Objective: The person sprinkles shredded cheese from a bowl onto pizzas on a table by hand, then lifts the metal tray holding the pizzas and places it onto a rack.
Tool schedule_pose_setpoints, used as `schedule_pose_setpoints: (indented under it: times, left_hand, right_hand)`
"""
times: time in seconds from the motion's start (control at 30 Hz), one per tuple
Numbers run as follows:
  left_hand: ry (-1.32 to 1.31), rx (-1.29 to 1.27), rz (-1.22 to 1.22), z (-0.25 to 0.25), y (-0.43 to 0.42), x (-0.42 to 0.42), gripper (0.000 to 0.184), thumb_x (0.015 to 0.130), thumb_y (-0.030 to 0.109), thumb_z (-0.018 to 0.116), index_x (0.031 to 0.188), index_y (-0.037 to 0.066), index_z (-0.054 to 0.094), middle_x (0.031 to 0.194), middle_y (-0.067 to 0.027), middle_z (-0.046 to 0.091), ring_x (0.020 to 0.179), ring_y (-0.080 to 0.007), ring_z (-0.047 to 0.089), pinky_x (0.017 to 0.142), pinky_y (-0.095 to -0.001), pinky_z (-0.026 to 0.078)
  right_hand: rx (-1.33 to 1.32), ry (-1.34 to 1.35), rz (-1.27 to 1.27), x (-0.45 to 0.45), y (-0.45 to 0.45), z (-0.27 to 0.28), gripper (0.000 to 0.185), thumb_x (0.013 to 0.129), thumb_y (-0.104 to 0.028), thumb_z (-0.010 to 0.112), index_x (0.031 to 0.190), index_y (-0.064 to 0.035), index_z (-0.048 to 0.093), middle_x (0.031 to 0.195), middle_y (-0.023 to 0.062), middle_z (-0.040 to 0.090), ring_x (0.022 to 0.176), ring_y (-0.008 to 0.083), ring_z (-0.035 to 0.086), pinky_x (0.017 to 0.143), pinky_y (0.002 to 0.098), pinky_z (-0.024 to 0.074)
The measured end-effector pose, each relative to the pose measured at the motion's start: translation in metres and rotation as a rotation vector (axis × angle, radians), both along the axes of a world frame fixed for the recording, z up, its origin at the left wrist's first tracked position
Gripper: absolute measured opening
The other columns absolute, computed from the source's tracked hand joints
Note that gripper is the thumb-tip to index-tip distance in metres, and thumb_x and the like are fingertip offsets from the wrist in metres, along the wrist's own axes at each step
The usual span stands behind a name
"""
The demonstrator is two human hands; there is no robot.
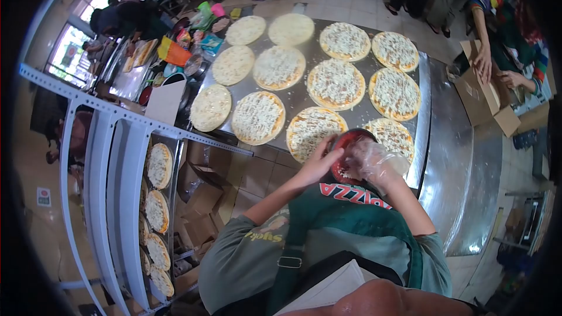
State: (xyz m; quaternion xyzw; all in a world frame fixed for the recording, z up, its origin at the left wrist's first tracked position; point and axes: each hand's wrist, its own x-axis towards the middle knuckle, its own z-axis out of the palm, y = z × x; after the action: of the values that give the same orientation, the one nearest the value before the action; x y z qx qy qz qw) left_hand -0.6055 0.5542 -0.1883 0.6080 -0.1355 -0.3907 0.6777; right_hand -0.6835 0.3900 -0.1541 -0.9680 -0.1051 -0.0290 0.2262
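My left hand (321,161) grips the near left side of a red bowl (341,166), thumb at its rim. White grated cheese shows inside the bowl. My right hand (374,162), in a clear plastic glove, reaches into the bowl, and its fingertips are hidden there. The bowl is held close to my apron at the near edge of a metal table. Just beyond it lie a cheese-topped pizza (313,131) on the left and another pizza (393,136) on the right, partly covered by my hands and the bowl.
More pizzas (336,83) lie in rows across the metal table (304,96). To my left stands a rack (132,158) with a tray of pizzas (158,210). Cardboard boxes (202,222) are below. At right, a person's hands (483,64) touch an open carton (480,96).
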Motion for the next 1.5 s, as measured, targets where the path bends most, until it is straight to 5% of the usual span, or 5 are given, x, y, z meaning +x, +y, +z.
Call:
schedule_pose_setpoints:
  times: [0.3,0.63,0.8,0.97,1.5]
  left_hand:
    - [-0.189,0.036,-0.106,-0.02,0.004,0.013,0.056,0.085,0.029,0.05,0.128,-0.001,0.03,0.127,-0.0168,0.037,0.117,-0.0231,0.035,0.098,-0.0321,0.028]
    - [0.121,-0.069,-0.17,0.002,0.014,0.044,0.064,0.083,0.032,0.055,0.129,-0.003,0.026,0.124,-0.0191,0.039,0.114,-0.0229,0.039,0.095,-0.0309,0.032]
    - [0.181,-0.124,-0.129,-0.004,0.023,0.058,0.057,0.085,0.026,0.051,0.129,0.001,0.026,0.123,-0.0142,0.04,0.111,-0.0202,0.042,0.09,-0.0323,0.038]
    - [0.321,-0.126,-0.137,-0.001,0.036,0.072,0.056,0.085,0.027,0.05,0.13,0.003,0.024,0.122,-0.0122,0.042,0.11,-0.0202,0.044,0.088,-0.033,0.041]
    - [0.551,-0.056,-0.107,-0.014,0.058,0.094,0.058,0.082,0.031,0.055,0.127,0.01,0.025,0.113,-0.01,0.047,0.099,-0.0206,0.052,0.076,-0.0375,0.048]
  right_hand:
    - [-0.222,0.595,0.045,0.002,0.028,-0.011,0.046,0.085,-0.044,0.036,0.108,-0.0077,0.053,0.108,0.0109,0.053,0.098,0.0291,0.051,0.083,0.0386,0.0409]
    - [1.837,0.491,-0.707,0.027,0.07,-0.011,0.024,0.078,-0.008,0.056,0.101,-0.0048,0.052,0.078,0.0016,0.057,0.068,0.0108,0.054,0.058,0.0236,0.0425]
    - [0.466,0.422,-0.563,0.036,0.075,0.017,0.026,0.078,-0.02,0.056,0.102,-0.0109,0.056,0.098,0.0126,0.058,0.083,0.0268,0.057,0.068,0.0362,0.0457]
    - [0.12,0.16,-0.508,0.039,0.089,0.034,0.032,0.072,-0.016,0.06,0.103,-0.0066,0.056,0.092,0.0133,0.061,0.08,0.0308,0.058,0.067,0.0356,0.0465]
    - [2.18,0.042,-0.692,0.024,0.094,-0.022,0.04,0.073,0.006,0.056,0.111,0.0056,0.043,0.102,0.0163,0.053,0.097,0.0244,0.054,0.088,0.0295,0.0448]
